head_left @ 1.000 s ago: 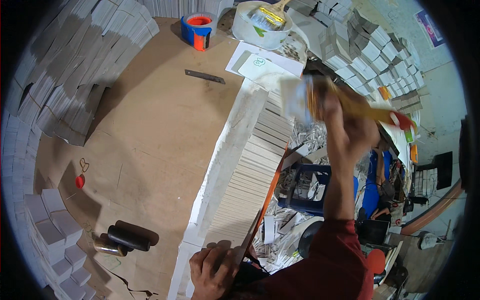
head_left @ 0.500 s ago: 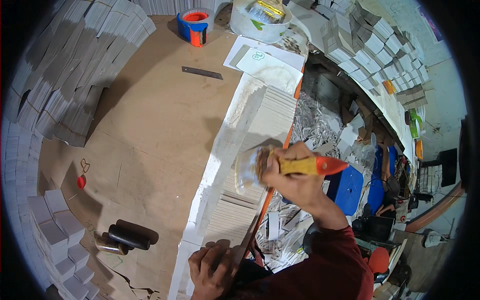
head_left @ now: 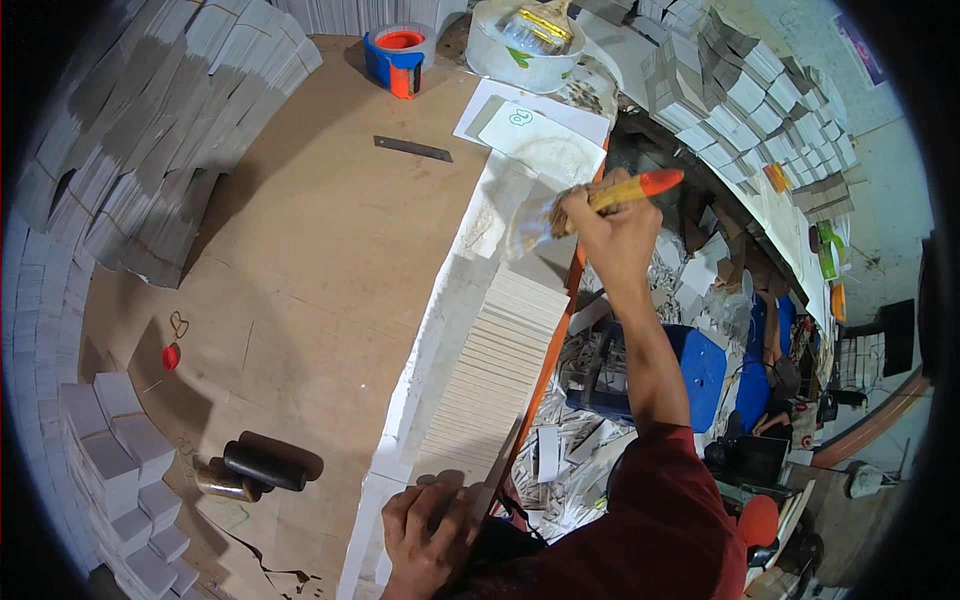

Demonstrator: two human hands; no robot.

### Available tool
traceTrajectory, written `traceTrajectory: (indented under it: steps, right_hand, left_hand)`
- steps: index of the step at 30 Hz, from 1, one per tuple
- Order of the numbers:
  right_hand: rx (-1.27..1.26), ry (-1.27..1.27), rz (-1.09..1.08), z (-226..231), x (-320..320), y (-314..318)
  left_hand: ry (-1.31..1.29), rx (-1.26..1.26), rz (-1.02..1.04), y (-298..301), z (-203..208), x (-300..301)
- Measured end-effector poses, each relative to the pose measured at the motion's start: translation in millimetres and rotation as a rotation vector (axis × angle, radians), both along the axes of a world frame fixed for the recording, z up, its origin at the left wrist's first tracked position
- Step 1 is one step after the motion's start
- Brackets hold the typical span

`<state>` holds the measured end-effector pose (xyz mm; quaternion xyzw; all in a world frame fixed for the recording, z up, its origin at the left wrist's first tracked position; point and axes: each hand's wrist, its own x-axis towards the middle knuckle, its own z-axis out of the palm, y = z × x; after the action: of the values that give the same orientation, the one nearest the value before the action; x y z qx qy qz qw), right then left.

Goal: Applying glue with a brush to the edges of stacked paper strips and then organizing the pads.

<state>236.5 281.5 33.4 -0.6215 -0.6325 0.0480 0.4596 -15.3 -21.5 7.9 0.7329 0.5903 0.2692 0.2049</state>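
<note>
My right hand [head_left: 612, 222] is closed round the handle of a wide paintbrush [head_left: 540, 225], which has a yellow handle with a red tip. The whitish, wet-looking bristles point left, over the far end of a long stack of paper blocks [head_left: 500, 345] whose layered edges face up. At the stack's near end, my left hand [head_left: 430, 535] rests with bent fingers pressed on it. White paper strips [head_left: 425, 345] run along the stack's left side. Beyond the brush lies a glue-stained white card [head_left: 545, 135] with a green mark.
A white tub [head_left: 520, 55] holding another brush stands at the far edge beside a blue-and-red tape roll [head_left: 400, 60]. A flat blade [head_left: 412, 149] and dark cylinders [head_left: 262, 465] lie on the brown board [head_left: 310, 270]. Tall paper stacks [head_left: 150, 150] stand left; paper scraps [head_left: 590, 450] cover the right.
My right hand has carried the paintbrush away from me, from the middle of the stack to its far end. My left hand stays at the near end. The view has shifted slightly.
</note>
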Motion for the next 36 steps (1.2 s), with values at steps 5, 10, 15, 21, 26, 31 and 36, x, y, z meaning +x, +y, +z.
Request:
traceTrajectory:
  steps: [5, 10, 15, 21, 26, 31, 36]
  right_hand:
    - [0.008, -0.028, -0.052, 1.8, 25.6, 37.3]
    - [0.221, -0.110, -0.047, 13.5, 34.8, 33.6]
    - [-0.231, 0.037, 0.482, 60.6, -5.0, -94.9]
    - [-0.099, -0.073, 0.700, 20.3, -36.1, -155.2]
    - [0.013, 0.091, 0.328, -0.3, 4.0, -105.5]
    - [0.186, 0.758, 0.318, 17.5, -8.3, -119.7]
    - [-0.101, 0.435, 0.669, -2.6, -21.0, -174.2]
  left_hand:
    - [-0.006, 0.089, -0.028, 4.2, -5.0, -1.8]
    - [-0.056, 0.020, -0.029, 1.7, 3.8, -1.5]
    - [-0.048, 0.026, -0.010, -1.4, -2.1, -2.0]
    - [0.051, 0.114, -0.028, -1.6, -10.9, -1.3]
    - [0.063, 0.115, 0.000, -4.5, -15.5, -0.7]
    - [0.080, 0.157, 0.026, -2.6, -19.0, 3.2]
    - [0.080, 0.154, -0.010, 1.4, -11.3, 8.0]
